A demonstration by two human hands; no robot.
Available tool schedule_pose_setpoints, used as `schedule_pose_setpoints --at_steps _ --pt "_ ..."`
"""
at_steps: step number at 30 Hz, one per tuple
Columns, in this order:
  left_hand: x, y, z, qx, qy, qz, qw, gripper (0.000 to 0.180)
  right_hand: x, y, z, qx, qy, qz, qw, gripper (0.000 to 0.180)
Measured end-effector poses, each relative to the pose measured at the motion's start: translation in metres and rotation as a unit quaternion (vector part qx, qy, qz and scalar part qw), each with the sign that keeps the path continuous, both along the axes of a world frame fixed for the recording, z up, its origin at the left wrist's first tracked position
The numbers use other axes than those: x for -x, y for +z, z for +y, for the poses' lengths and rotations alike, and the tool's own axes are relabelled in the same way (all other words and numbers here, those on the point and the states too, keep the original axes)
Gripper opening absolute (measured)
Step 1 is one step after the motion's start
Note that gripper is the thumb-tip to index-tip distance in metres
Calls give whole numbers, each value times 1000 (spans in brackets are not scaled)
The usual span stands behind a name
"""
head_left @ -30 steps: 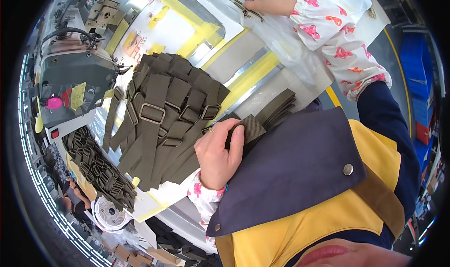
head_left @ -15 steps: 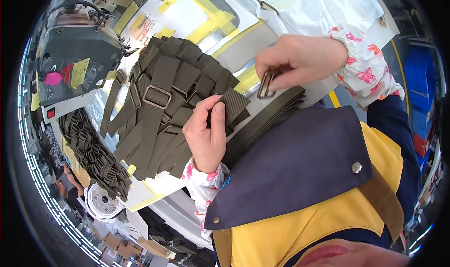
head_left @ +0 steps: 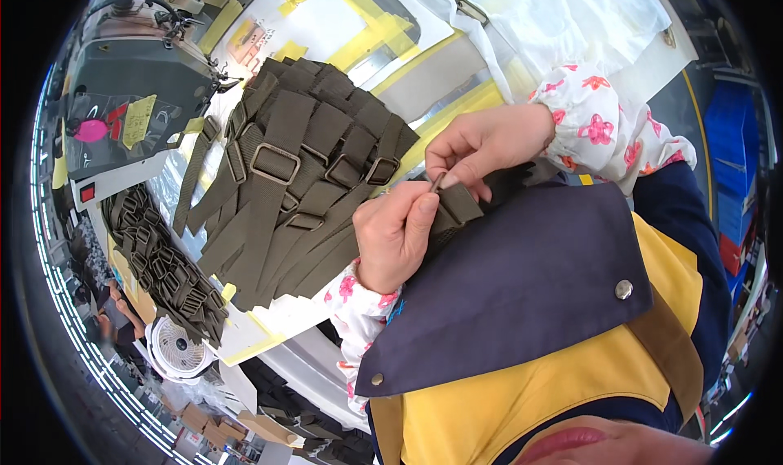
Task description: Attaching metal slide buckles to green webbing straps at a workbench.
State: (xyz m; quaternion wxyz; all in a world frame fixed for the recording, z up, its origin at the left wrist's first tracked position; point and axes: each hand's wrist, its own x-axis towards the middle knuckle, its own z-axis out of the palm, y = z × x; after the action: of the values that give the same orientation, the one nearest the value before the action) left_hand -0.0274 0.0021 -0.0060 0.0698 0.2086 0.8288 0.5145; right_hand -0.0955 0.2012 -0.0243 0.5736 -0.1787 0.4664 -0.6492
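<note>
White sleeves [head_left: 617, 110], pink-orange patterned; yellow apron [head_left: 522, 400], dark flap [head_left: 506, 277], metal snaps [head_left: 624, 290], brown strap [head_left: 667, 352].

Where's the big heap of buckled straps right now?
In the head view, the strap heap is left of centre, between the left hand and the grey machine.
</note>
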Motion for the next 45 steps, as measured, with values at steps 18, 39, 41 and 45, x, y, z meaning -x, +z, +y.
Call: schedule_pose_setpoints --at_steps 18,39,41,45 --pt "-1 4 -2 4 77 82 994 18 -18 16 -13 -95 -173 194 961 14" --pt "0 18 -6 157 51 96 982 24 -26 8 -11 -117 -137 249 951 11" --pt "1 19 -6 165 44 108 979 24 -28 8 -11 -115 -149 299 936 11" --pt "-1 20 -5 187 17 152 970 26 -33 5 -13 -92 -186 429 879 12"
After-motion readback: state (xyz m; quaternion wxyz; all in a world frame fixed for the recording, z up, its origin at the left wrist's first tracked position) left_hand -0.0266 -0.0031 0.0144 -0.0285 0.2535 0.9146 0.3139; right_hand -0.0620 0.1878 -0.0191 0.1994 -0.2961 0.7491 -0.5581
